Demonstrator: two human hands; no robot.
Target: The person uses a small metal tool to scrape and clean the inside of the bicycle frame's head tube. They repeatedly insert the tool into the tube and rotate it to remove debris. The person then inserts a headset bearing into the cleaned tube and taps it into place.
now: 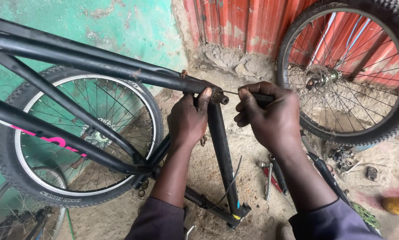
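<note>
Head view looks down on a black-painted steel bicycle frame (97,66), turned upside down over the sandy dirt floor (248,155), its tubes running from upper left toward the middle. A spoked wheel with a knobby black tyre (13,146) sits in the frame at left; a second, loose knobby wheel (386,120) leans against the red corrugated metal wall (252,22) at upper right. At the tube junction the left hand (188,120) is wrapped around the frame, thumb pressed beside the small dark cable stop (218,96). The right hand (266,115), just right of it, is pinched shut on a thin steel cable (232,93), which runs level, left to right, between both hands. Small metal tools (270,175) lie on the floor below.
</note>
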